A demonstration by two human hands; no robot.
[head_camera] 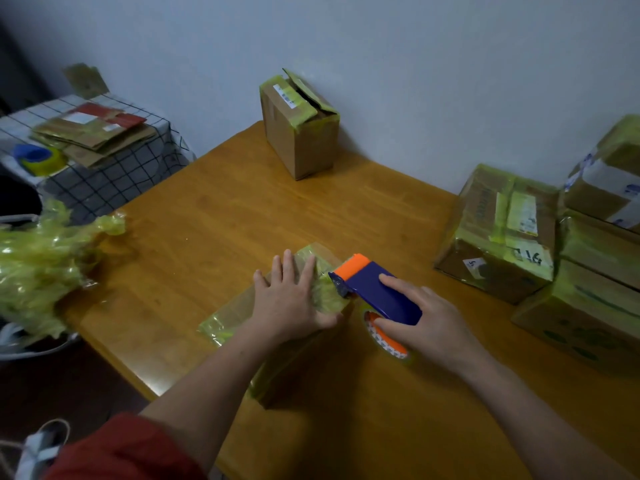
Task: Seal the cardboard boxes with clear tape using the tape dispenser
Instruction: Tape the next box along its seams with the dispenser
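Flat L hand presses glossy-taped box; R hand grips dispenser.

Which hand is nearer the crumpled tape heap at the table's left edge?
Left. The left hand presses the box, right of the heap; the right hand grips the tape dispenser, farther right.

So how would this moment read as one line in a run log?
step: sealing cardboard box | left hand: pressed flat on its top | right hand: holds tape dispenser at its edge
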